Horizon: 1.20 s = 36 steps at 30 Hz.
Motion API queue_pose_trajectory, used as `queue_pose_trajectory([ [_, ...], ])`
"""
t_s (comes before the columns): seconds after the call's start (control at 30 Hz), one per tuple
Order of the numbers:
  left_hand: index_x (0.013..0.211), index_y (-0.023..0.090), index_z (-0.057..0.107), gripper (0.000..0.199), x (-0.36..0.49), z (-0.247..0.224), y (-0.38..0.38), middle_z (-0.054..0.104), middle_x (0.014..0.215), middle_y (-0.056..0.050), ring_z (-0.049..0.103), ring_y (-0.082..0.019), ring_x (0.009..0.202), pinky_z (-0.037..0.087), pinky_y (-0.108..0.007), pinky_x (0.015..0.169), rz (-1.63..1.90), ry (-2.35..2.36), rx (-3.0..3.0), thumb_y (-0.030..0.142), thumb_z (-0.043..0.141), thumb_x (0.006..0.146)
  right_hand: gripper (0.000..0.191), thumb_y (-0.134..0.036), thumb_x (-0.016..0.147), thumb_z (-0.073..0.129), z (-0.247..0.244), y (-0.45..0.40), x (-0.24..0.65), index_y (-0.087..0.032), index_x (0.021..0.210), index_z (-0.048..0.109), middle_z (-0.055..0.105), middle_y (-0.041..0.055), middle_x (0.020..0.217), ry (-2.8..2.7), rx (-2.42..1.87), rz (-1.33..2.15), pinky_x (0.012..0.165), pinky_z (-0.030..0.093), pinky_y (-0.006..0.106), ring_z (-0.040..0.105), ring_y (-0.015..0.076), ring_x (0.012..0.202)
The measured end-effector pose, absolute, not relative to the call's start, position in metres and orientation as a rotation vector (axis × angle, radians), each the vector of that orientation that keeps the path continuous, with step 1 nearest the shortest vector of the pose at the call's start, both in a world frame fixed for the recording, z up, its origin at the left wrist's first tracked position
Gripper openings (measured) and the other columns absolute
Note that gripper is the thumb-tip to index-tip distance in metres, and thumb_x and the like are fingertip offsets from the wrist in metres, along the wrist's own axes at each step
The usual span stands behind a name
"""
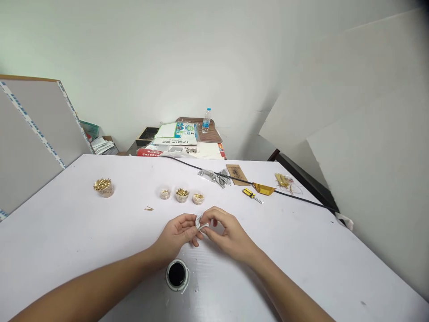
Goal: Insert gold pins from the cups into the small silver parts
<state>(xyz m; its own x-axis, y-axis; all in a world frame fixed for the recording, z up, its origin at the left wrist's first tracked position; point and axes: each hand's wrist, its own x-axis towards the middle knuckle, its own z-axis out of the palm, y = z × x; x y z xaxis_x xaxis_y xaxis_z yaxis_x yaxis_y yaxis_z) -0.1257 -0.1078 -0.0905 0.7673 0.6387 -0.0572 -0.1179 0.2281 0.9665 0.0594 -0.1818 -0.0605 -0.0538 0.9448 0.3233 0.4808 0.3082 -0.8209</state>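
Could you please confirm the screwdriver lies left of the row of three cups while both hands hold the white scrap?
Not quite: the head view shows the screwdriver right of those cups. Left hand and right hand do hold the white scrap.

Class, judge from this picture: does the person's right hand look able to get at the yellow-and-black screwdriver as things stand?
Probably yes: only bare tabletop shows between the right hand and the screwdriver. That hand would likely first have to release the white piece, which the left hand also holds.
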Motion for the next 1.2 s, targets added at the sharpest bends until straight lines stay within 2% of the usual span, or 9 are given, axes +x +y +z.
queue_pose_trajectory([
  [0.2, 0.105, 0.011, 0.069, 0.045, -0.126, -0.094, -0.103, 0.066, 0.087, -0.008, 0.06, -0.015, 0.074, 0.049, -0.031, 0.075, 0.474, 0.53, 1.297, 0.052, 0.066, 0.089, 0.036, -0.031, 0.09, 0.063, -0.081, -0.181, 0.058, -0.02, 0.124, 0.055, 0.059, 0.0021, 0.086, -1.402, -1.28, 0.886, 0.076, 0.049, 0.033, 0.056, 0.0161, 0.078],
  [0.27, 0.106, 0.011, 0.07, 0.045, -0.127, -0.092, -0.103, 0.066, 0.086, -0.007, 0.06, -0.014, 0.072, 0.049, -0.03, 0.076, 0.464, 0.528, 1.33, 0.053, 0.064, 0.09, 0.031, -0.035, 0.09, 0.064, -0.086, -0.18, 0.056, -0.019, 0.116, 0.059, 0.057, 0.0013, 0.082, -1.329, -1.307, 0.926, 0.076, 0.048, 0.033, 0.055, 0.0163, 0.076],
  [0.4, 0.109, 0.011, 0.069, 0.046, -0.127, -0.087, -0.107, 0.069, 0.088, -0.008, 0.061, -0.014, 0.072, 0.05, -0.03, 0.075, 0.429, 0.571, 1.368, 0.053, 0.066, 0.089, 0.018, -0.036, 0.087, 0.066, -0.092, -0.178, 0.053, -0.018, 0.086, 0.063, 0.057, 0.0029, 0.083, -1.281, -1.313, 0.889, 0.072, 0.045, 0.031, 0.053, 0.0163, 0.075],
  [0.5, 0.102, 0.012, 0.064, 0.041, -0.126, -0.085, -0.114, 0.071, 0.083, -0.007, 0.061, -0.013, 0.063, 0.051, -0.029, 0.066, 0.435, 0.676, 1.407, 0.05, 0.066, 0.088, 0.017, -0.033, 0.087, 0.066, -0.094, -0.178, 0.053, -0.019, 0.08, 0.062, 0.058, 0.0034, 0.084, -1.317, -1.305, 0.846, 0.072, 0.044, 0.031, 0.053, 0.0168, 0.076],
  [0.67, 0.089, 0.015, 0.057, 0.027, -0.129, -0.079, -0.119, 0.07, 0.073, -0.004, 0.056, -0.012, 0.055, 0.047, -0.026, 0.057, 0.51, 0.82, 1.614, 0.042, 0.057, 0.093, 0.024, -0.042, 0.089, 0.065, -0.092, -0.18, 0.052, -0.019, 0.095, 0.063, 0.061, 0.003, 0.082, -1.322, -1.274, 0.996, 0.071, 0.044, 0.031, 0.053, 0.0168, 0.074],
  [0.83, 0.083, 0.016, 0.055, 0.021, -0.129, -0.072, -0.116, 0.065, 0.066, 0.0, 0.047, -0.01, 0.054, 0.037, -0.022, 0.053, 0.495, 0.879, 1.644, 0.035, 0.057, 0.091, 0.023, -0.04, 0.09, 0.063, -0.092, -0.18, 0.045, -0.017, 0.089, 0.065, 0.061, 0.0039, 0.078, -1.311, -1.326, 0.86, 0.073, 0.044, 0.032, 0.054, 0.0175, 0.074],
  [1.07, 0.086, 0.016, 0.054, 0.011, -0.124, -0.073, -0.114, 0.05, 0.064, 0.005, 0.045, -0.009, 0.06, 0.036, -0.021, 0.056, 0.551, 0.815, 1.552, 0.026, 0.06, 0.084, 0.018, -0.034, 0.094, 0.058, -0.094, -0.179, 0.039, -0.018, 0.089, 0.062, 0.061, 0.0053, 0.087, -1.415, -1.257, 0.735, 0.075, 0.045, 0.031, 0.055, 0.0178, 0.08],
  [1.2, 0.086, 0.015, 0.056, 0.013, -0.124, -0.072, -0.112, 0.052, 0.068, 0.003, 0.05, -0.009, 0.062, 0.04, -0.021, 0.058, 0.59, 0.82, 1.556, 0.026, 0.063, 0.082, 0.021, -0.039, 0.094, 0.06, -0.097, -0.179, 0.04, -0.018, 0.099, 0.062, 0.061, 0.0046, 0.086, -1.407, -1.281, 0.801, 0.073, 0.046, 0.031, 0.054, 0.0171, 0.077],
])
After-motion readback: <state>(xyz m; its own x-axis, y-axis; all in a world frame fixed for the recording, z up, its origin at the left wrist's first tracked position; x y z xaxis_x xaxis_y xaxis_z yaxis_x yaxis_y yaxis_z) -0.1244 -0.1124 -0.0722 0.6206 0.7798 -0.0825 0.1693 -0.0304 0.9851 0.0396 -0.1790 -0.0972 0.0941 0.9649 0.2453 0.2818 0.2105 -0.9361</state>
